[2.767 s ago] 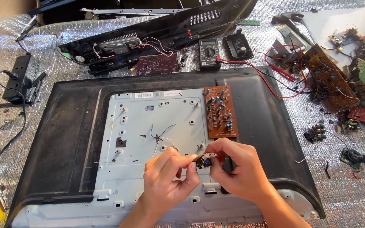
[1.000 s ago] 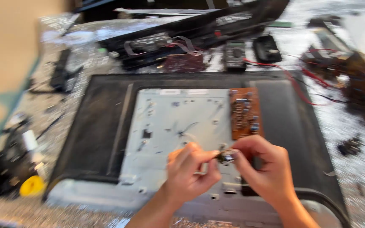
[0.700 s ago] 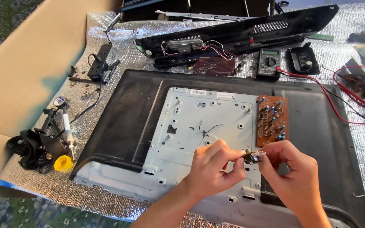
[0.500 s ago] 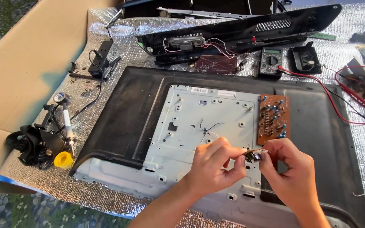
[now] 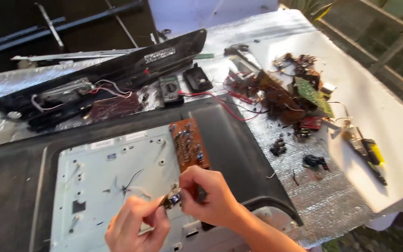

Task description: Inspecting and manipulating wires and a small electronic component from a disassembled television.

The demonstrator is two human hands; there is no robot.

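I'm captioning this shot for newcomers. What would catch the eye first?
Both hands, left and right, pinch a small part together at bottom centre, over the grey metal plate of an opened screen back. Just above sits a brown circuit board. At upper right lies a tangled heap of boards and wires.

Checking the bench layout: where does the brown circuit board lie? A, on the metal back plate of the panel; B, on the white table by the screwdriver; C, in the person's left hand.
A: the brown board lies on the pale metal plate, above both hands.
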